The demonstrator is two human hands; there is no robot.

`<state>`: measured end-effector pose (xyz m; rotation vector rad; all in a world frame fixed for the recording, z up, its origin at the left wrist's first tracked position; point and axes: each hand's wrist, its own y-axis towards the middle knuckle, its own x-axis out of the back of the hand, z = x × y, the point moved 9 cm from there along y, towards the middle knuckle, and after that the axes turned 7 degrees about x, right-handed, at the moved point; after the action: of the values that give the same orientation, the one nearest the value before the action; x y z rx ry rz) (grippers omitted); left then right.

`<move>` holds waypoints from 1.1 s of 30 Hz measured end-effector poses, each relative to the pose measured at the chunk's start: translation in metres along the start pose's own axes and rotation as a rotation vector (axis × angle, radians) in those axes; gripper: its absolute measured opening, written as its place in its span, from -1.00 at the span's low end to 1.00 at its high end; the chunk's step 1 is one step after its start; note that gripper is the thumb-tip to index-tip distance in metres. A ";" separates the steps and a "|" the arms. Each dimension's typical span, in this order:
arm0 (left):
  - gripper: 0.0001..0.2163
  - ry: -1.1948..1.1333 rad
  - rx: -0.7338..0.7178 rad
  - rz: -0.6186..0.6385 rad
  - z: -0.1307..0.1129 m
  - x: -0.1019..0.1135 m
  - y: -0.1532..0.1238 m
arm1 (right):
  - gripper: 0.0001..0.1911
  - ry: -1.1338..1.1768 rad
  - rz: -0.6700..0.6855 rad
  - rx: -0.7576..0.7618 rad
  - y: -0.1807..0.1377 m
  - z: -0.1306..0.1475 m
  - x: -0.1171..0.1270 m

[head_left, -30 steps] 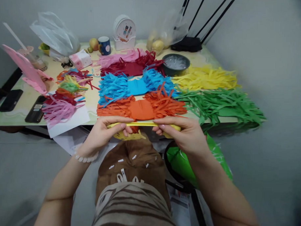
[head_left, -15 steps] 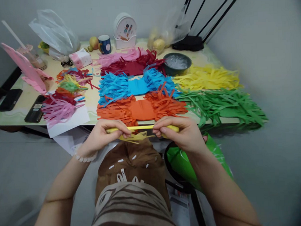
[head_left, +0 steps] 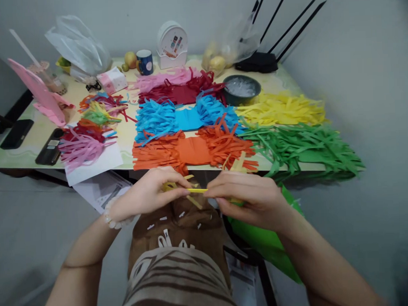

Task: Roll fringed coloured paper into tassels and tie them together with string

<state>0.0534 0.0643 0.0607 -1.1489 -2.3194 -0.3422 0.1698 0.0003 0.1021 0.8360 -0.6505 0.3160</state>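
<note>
Between my two hands, above my lap, runs a thin yellow paper strip (head_left: pixel 197 190) with fringed ends. My left hand (head_left: pixel 158 190), with a beaded bracelet at the wrist, pinches one side of it. The fingers of my right hand (head_left: pixel 245 194) are closed round the other side, and yellow fringe sticks out above them. Just beyond my hands lies an orange fringed paper (head_left: pixel 193 150) at the table edge. Behind it are a blue fringed paper (head_left: pixel 188 118), a dark red one (head_left: pixel 184 94) and a pink one (head_left: pixel 171 79).
Yellow fringe (head_left: pixel 283 109) and green fringe (head_left: pixel 311 145) lie at the right. A dark bowl (head_left: pixel 242 97) stands near a black router (head_left: pixel 257 62). Small mixed tassels (head_left: pixel 83 144) and two phones (head_left: pixel 50 147) are at the left. A green bag (head_left: pixel 263 240) hangs below right.
Both hands have come down slightly closer to me. They have drawn nearer each other, so less of the yellow strip shows between them, and fringe now rises above my right hand.
</note>
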 end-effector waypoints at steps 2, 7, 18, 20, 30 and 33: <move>-0.83 0.073 -0.014 -0.025 0.002 0.001 -0.001 | -0.74 0.029 0.026 -0.062 -0.003 -0.007 0.000; -0.82 0.409 -0.179 -0.232 -0.002 0.006 -0.006 | -0.67 0.313 0.118 -0.457 -0.013 -0.053 -0.014; -0.80 0.349 -0.222 -0.493 0.029 0.011 -0.020 | -0.72 0.999 -0.122 -0.812 -0.024 -0.073 -0.078; -0.79 0.332 -0.253 -0.637 0.026 0.008 -0.025 | -0.72 0.994 -0.198 -0.791 -0.020 -0.071 -0.075; -0.78 -0.154 -0.152 -0.835 0.011 0.003 -0.009 | -0.88 0.577 -0.257 -0.472 0.010 -0.068 -0.026; -0.78 -0.174 -0.232 -0.911 0.011 0.009 -0.001 | -0.88 0.318 -0.209 -0.284 0.023 -0.054 -0.007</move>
<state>0.0438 0.0747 0.0563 -0.1246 -2.8940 -0.8706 0.1750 0.0561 0.0840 0.5588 -0.2978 0.1565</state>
